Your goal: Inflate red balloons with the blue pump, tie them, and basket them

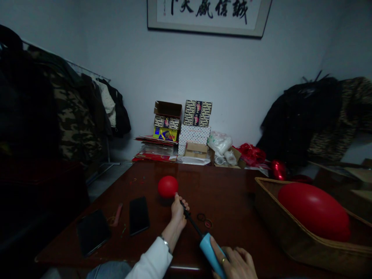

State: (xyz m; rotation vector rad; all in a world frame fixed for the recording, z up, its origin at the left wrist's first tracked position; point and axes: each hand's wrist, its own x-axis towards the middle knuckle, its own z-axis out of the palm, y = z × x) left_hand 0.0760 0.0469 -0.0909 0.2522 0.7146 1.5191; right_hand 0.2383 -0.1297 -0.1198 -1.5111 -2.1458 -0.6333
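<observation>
A small, partly filled red balloon (167,186) sits just above the dark table, its neck at the nozzle end of a hand pump. My left hand (178,212) is closed around that neck and the tip of the pump's black rod. The light-blue barrel of the balloon pump (211,254) slants toward me at the bottom of the view. My right hand (236,262), with a ring on one finger, is wrapped around this barrel. Dark and reddish bands (208,223) lie on the table just right of the rod.
Two dark tablet-like devices (138,215) lie on the left of the table (232,193), with a pinkish strip (117,214) between them. A wicker basket (293,228) at right holds a large red balloon (315,211). Stacked boxes (197,113) stand along the back wall.
</observation>
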